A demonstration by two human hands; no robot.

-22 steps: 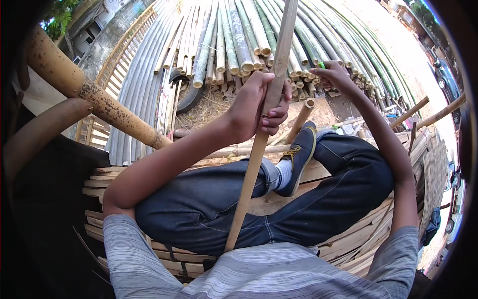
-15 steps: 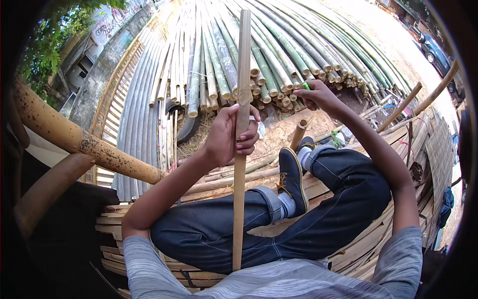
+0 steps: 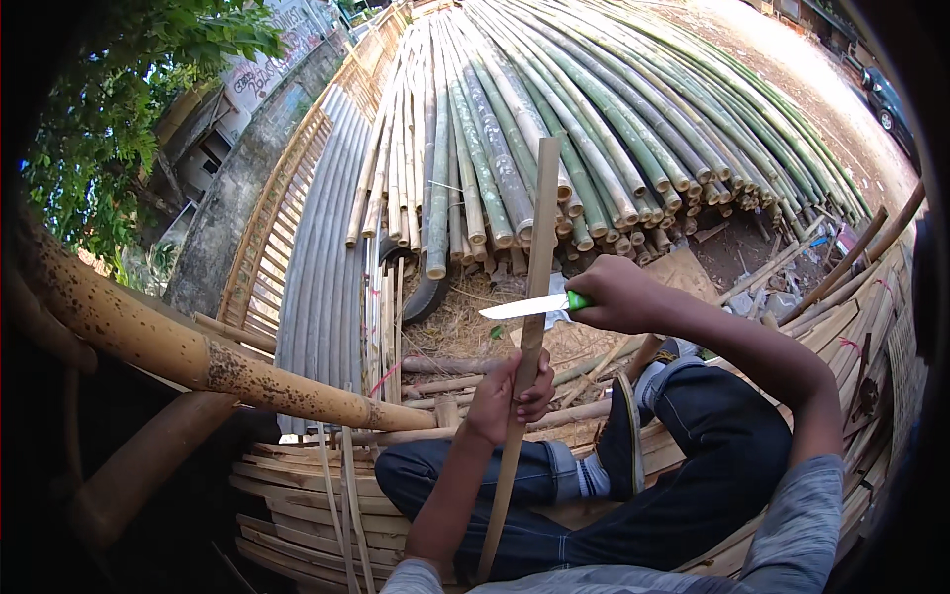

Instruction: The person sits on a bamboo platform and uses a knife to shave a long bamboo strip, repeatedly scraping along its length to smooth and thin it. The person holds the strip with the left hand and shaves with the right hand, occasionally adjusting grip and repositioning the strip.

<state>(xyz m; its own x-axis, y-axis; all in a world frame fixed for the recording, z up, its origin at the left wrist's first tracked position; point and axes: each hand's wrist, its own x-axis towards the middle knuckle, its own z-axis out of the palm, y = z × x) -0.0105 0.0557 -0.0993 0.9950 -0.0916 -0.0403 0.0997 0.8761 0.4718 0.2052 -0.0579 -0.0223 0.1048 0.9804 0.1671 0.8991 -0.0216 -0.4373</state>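
My left hand [image 3: 507,394] grips a long, flat bamboo strip [image 3: 526,337] that stands nearly upright between my knees, its top end reaching up over the bamboo pile. My right hand [image 3: 616,294] holds a knife [image 3: 529,306] by its green handle, blade pointing left and lying across the strip just above my left hand. I sit cross-legged in dark jeans, with one shoe [image 3: 623,436] tucked under my right forearm.
A big stack of long green and grey bamboo poles [image 3: 554,119] lies ahead. A thick spotted bamboo pole [image 3: 198,356] slants in from the left. Split bamboo slats [image 3: 287,495] lie under me. Dry shavings cover the ground in front. A parked vehicle [image 3: 881,94] stands far right.
The strip has swung from a right lean to nearly upright. My right hand came in from the far pile, and the knife blade now lies across the strip.
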